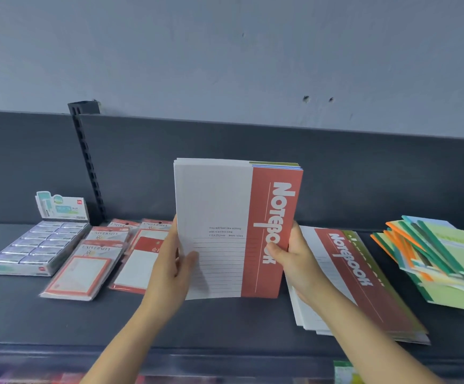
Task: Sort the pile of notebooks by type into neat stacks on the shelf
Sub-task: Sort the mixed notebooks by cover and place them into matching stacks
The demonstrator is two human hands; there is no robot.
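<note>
I hold a bundle of large notebooks (pixel 225 206) upright above the dark shelf (pixel 225 322); the front one is white with a red "Notebook" band, and blue and green edges show behind it. My left hand (pixel 174 261) grips its left edge, my right hand (pixel 294 256) grips its right edge. To the right, a flat stack of the same large notebooks (pixel 363 286) lies on the shelf, partly hidden by my right forearm. Further right sits a messy pile of smaller green, orange and teal notebooks (pixel 441 256).
On the left of the shelf lie packs of red-bordered note pads (pixel 86 270) and a display box of erasers (pixel 36 245). A slotted black upright (pixel 86 162) rises at the dark back panel. The shelf's front edge runs below my arms.
</note>
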